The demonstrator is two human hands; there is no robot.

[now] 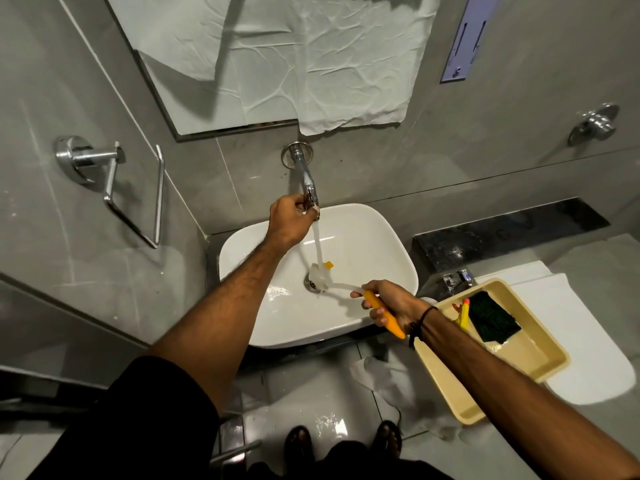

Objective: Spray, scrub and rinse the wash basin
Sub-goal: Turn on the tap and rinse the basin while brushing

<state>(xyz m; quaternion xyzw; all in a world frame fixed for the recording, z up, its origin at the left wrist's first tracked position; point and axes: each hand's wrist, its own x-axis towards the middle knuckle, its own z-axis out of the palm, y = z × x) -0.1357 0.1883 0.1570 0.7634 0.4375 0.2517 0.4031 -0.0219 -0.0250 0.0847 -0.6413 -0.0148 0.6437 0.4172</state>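
In the head view, the white wash basin point(374, 237) sits at the centre of the frame below a wall tap point(306, 174). The left hand point(291, 220) reaches up to the tap's end, fingers curled around it, while water point(318, 247) streams down. The right hand point(391, 303), right of centre, has its fingers wrapped around the yellow handle of a brush point(381, 310), whose white head lies under the stream beside the drain point(311, 284). At the right, a cream tray point(540, 362) holds a dark scouring pad point(491, 317).
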